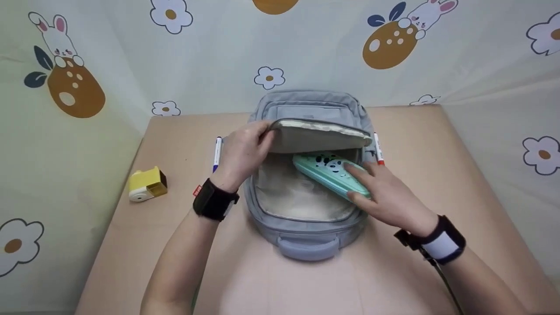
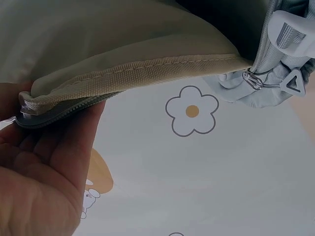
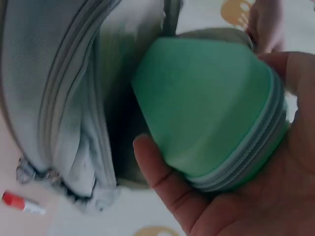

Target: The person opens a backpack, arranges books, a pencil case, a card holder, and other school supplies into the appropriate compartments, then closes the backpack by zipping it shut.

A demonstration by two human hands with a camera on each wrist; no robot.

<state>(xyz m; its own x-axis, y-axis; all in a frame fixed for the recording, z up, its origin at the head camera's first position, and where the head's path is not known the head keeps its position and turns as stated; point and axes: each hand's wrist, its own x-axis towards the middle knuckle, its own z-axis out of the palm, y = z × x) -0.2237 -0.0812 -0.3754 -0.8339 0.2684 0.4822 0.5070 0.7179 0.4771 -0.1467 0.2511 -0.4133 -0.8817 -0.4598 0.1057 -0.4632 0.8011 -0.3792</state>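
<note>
A green pencil case gripped by the right hand, held partly under the flap of a grey backpack, this flap pinched by the left hand, backpack laid on the desk

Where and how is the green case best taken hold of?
The green case is probably best gripped across its near end, from the right, as the right hand does: the case slants, its far end pointing in under the lifted flap, leaving the near end within reach.

Backpack interior partly hidden, red marker blurred
</note>
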